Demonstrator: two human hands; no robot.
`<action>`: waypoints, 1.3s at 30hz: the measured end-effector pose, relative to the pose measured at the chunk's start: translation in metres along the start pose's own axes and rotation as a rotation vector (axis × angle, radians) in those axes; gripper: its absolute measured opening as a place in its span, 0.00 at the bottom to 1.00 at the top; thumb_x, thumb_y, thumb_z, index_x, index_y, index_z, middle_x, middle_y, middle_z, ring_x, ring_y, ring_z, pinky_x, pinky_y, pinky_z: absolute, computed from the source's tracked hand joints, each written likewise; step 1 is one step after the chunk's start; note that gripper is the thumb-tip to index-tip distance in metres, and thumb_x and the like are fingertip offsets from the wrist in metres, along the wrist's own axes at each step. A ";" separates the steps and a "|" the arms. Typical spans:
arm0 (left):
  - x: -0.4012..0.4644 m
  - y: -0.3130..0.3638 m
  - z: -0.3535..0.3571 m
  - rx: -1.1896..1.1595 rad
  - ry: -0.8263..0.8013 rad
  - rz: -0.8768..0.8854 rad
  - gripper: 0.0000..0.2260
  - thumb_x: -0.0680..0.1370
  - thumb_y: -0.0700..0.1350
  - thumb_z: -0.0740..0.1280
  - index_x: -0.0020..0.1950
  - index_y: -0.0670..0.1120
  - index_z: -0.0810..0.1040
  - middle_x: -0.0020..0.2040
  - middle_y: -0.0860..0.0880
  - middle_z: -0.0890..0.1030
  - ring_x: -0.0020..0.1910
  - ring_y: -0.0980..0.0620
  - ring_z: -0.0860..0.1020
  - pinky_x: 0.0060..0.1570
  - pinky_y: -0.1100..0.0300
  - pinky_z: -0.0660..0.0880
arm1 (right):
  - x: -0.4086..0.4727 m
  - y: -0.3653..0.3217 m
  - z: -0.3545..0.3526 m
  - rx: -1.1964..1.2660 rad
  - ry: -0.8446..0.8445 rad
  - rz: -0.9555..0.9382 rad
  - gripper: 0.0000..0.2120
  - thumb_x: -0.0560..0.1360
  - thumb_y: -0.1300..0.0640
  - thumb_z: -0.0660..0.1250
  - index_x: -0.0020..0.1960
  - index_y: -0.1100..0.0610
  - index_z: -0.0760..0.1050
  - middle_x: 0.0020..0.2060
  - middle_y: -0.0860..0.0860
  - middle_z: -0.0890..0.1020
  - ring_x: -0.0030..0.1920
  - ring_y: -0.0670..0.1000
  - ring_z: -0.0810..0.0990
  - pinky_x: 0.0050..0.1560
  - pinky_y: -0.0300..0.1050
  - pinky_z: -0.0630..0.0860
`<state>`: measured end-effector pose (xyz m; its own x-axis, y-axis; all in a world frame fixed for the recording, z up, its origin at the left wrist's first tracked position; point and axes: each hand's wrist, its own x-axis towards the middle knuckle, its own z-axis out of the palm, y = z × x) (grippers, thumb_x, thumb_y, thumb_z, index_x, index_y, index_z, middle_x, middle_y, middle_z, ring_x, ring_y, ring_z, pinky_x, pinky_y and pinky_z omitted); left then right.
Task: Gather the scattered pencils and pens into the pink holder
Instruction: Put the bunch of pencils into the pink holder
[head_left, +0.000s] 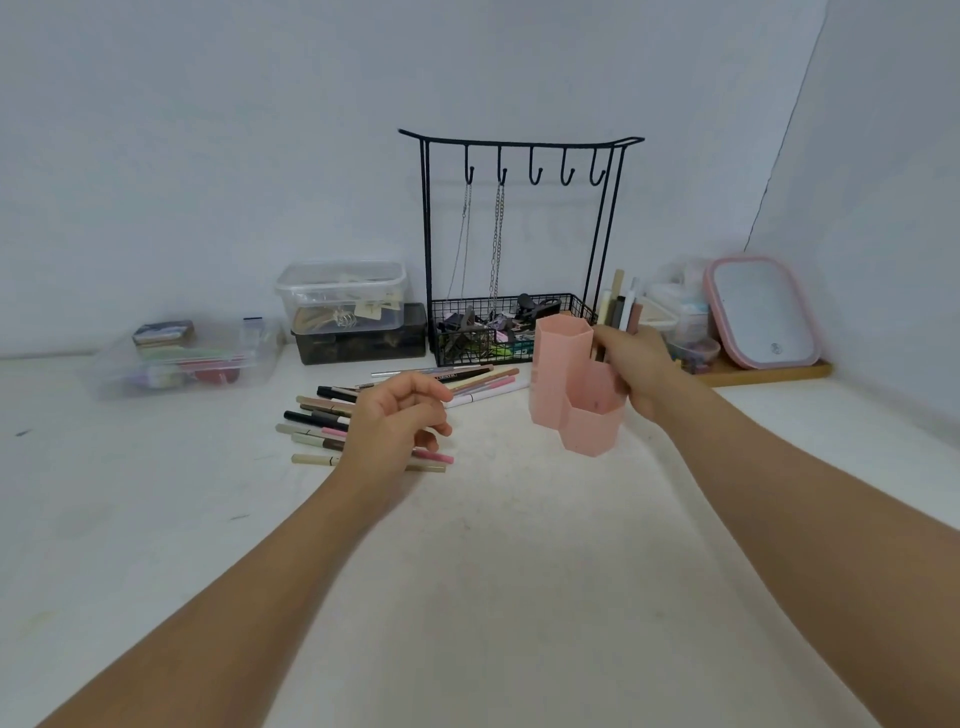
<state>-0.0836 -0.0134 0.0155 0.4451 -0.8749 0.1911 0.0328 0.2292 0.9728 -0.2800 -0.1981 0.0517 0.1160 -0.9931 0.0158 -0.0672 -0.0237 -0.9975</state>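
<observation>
On the desk (493, 545) left, most pens (322, 415) still loose; my right hand (636, 364) fingers grip the pink holder (576, 384), left hand (395, 421) fingers curl empty.

A plain pale blue-grey wall (208, 130) stands behind a flat white surface (493, 571). Another pale wall (893, 182) meets it at a corner on the right. The light is soft.

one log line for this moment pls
right hand: grips pink holder, some pens inside | left hand: empty, over pens on table
</observation>
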 end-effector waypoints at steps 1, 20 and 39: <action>0.000 0.000 0.000 0.001 -0.003 0.003 0.12 0.75 0.25 0.63 0.44 0.39 0.81 0.33 0.46 0.79 0.32 0.53 0.78 0.27 0.62 0.76 | -0.001 0.002 0.000 0.017 -0.009 0.000 0.02 0.76 0.59 0.69 0.44 0.54 0.77 0.36 0.50 0.82 0.36 0.51 0.79 0.31 0.40 0.72; -0.001 -0.001 -0.004 0.058 0.009 0.021 0.12 0.74 0.26 0.63 0.44 0.39 0.81 0.30 0.47 0.78 0.29 0.53 0.76 0.28 0.61 0.72 | -0.086 0.039 0.020 -0.746 -0.036 -0.722 0.08 0.73 0.45 0.73 0.42 0.49 0.80 0.29 0.42 0.76 0.31 0.42 0.73 0.36 0.40 0.71; 0.030 -0.007 -0.049 0.415 0.429 0.033 0.04 0.77 0.44 0.69 0.46 0.52 0.82 0.39 0.45 0.83 0.38 0.49 0.80 0.46 0.51 0.80 | -0.027 0.012 0.091 -0.998 -0.356 -0.668 0.09 0.74 0.60 0.73 0.54 0.56 0.80 0.50 0.50 0.81 0.52 0.52 0.78 0.54 0.49 0.77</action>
<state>-0.0267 -0.0207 0.0086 0.7644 -0.5998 0.2365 -0.3011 -0.0078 0.9536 -0.1942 -0.1614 0.0334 0.6672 -0.6712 0.3229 -0.5949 -0.7411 -0.3113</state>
